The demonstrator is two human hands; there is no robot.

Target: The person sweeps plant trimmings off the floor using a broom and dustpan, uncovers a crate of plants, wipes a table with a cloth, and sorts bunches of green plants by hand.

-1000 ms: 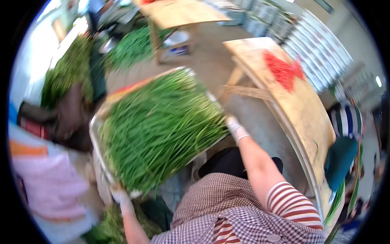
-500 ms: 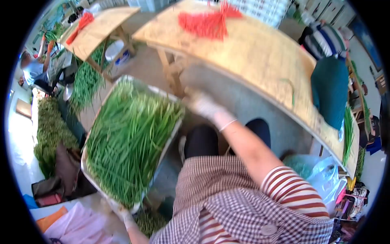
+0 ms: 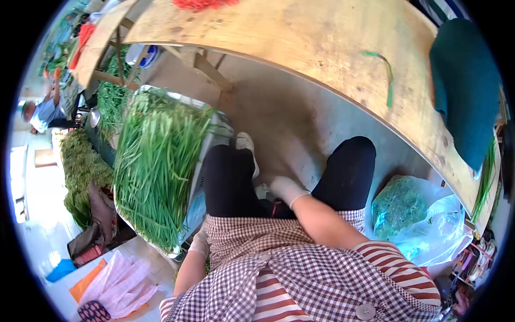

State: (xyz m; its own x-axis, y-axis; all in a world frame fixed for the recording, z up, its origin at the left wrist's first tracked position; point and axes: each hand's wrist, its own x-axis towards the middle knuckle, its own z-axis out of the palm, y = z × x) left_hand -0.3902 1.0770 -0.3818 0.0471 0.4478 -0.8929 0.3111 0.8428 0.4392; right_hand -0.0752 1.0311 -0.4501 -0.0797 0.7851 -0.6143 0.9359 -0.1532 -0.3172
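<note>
A white crate (image 3: pixel 186 99) heaped with long flat green leaves that look like garlic chives (image 3: pixel 158 166) stands on the floor by my left leg. My left hand (image 3: pixel 200 241), in a pale glove, is low between the crate's near corner and my thigh; its fingers are mostly hidden. My gloved right hand (image 3: pixel 285 189) is between my spread knees, just in front of the apron's hem. Blur covers its fingertips, and I cannot make out anything in it. A small pale object (image 3: pixel 262 191) shows just left of that hand.
A wooden table (image 3: pixel 322 48) curves across the front, bearing a loose green leaf (image 3: pixel 387 75), red strands (image 3: pixel 204 4) and a dark green cloth (image 3: pixel 464 91). A clear plastic bag (image 3: pixel 413 214) lies right. Far left, a person (image 3: pixel 45 110) sits near more greens (image 3: pixel 86 166).
My right hand has left the crate's far corner and come back between my knees. My left hand has shifted from the crate's near edge toward my thigh. My knees are wider apart.
</note>
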